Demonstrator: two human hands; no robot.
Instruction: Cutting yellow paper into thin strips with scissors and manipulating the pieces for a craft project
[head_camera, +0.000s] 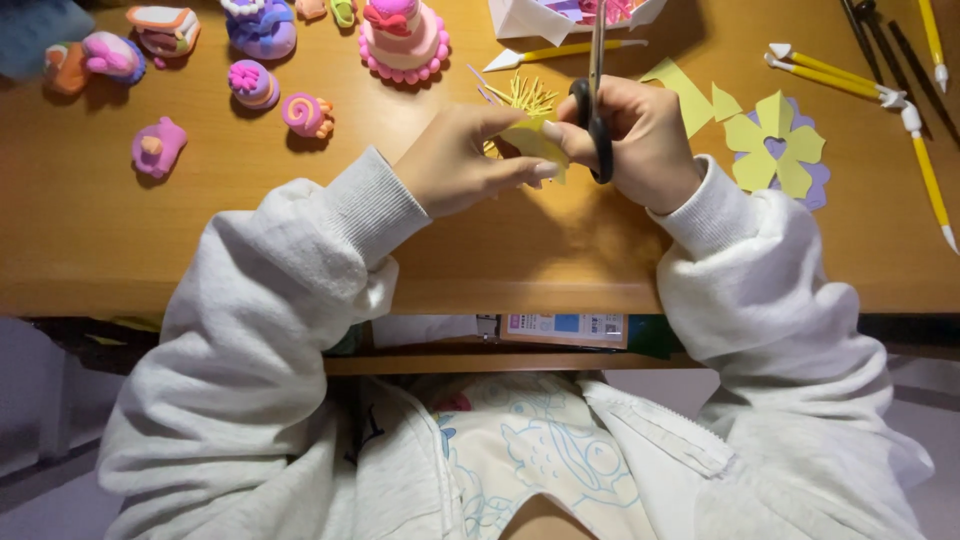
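With the left hand (455, 160) pinching a small yellow paper piece (535, 140) above the counter (200, 230) and the right hand (645, 140) closed through the scissors (597, 90), whose blade gap I cannot quite make out, a snip could nick the fingertips close by or sever the fringe.

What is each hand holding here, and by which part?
Left hand pinches the yellow paper piece at its edge; right hand grips the scissors by their black handles.
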